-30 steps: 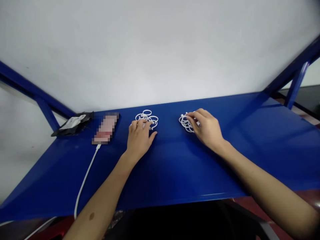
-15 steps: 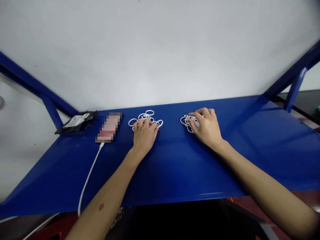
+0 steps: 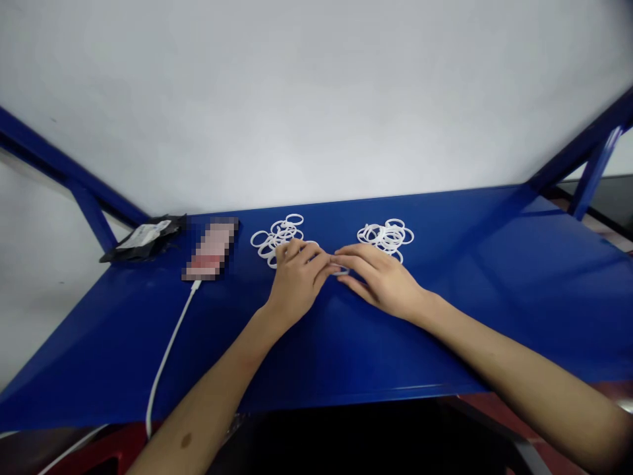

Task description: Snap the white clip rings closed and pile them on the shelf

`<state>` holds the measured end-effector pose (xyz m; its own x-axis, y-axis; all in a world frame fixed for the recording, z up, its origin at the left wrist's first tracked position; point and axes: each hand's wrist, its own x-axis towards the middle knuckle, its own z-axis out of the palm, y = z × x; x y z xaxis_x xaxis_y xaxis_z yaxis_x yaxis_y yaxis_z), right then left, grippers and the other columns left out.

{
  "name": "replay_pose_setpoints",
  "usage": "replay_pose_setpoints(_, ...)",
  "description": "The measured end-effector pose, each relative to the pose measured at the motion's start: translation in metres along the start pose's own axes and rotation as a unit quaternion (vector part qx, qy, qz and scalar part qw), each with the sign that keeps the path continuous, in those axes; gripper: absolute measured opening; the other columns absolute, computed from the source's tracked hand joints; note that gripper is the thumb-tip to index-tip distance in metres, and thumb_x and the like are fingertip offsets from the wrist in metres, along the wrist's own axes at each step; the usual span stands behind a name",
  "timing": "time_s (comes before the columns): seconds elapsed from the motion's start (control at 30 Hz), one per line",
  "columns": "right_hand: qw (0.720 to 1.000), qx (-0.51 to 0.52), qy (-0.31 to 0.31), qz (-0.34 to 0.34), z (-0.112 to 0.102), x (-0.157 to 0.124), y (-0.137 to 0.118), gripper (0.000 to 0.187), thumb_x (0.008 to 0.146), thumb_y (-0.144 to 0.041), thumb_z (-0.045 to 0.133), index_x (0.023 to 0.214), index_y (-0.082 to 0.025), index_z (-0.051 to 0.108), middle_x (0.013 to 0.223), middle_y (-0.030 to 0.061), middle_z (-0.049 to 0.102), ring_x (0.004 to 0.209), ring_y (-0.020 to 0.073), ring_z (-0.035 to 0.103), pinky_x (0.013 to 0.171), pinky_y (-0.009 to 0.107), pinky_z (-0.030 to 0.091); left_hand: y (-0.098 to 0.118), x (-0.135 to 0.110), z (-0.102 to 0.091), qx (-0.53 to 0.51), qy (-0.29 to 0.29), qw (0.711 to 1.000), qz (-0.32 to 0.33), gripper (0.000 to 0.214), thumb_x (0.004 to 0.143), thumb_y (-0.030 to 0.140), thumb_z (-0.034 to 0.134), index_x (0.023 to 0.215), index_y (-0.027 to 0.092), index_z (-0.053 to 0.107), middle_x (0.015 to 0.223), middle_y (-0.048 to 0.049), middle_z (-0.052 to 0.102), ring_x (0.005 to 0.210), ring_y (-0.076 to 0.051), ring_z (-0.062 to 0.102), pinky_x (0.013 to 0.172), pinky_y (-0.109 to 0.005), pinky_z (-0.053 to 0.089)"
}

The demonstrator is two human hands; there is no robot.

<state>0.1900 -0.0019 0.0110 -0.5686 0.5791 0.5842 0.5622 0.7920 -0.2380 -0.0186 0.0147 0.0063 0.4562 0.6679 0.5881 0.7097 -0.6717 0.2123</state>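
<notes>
Near the middle of the blue table my left hand [image 3: 299, 277] and my right hand [image 3: 388, 282] meet at the fingertips. Between them is a thin white ring [image 3: 340, 270], partly covered by fingers. My left thumb and index finger are pinched on its left side, and my right fingers close on its right side. Behind my left hand lies a loose pile of white rings [image 3: 284, 232], some hidden under the fingers. A second pile of similar white rings [image 3: 386, 235] lies just beyond my right hand.
A phone [image 3: 211, 249], blurred out, lies to the left with a white cable [image 3: 171, 349] running over the front edge. Farther left is a black plastic packet [image 3: 143, 237] with a white label. A pale wall backs the blue table [image 3: 356, 356]; blue braces flank it.
My right hand has left the right pile and moved left towards the middle. My left hand has shifted slightly right, and a ring now shows between both hands.
</notes>
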Motion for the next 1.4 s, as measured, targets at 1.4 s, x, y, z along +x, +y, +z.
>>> replay_pose_setpoints(1.4,0.987,0.023,0.026,0.157,-0.003,-0.003,0.007,0.022,0.103,-0.032,0.050,0.104,-0.020,0.069,0.095,0.0067,0.072,0.087,0.0192,0.066,0.077,0.033,0.052,-0.019,0.001,-0.007,-0.091,-0.064,0.989,-0.094,0.034,0.082,0.044,0.077,0.106,0.023,0.068,0.096,-0.0040,0.069,0.100,-0.025,0.058,0.094,-0.042,0.047)
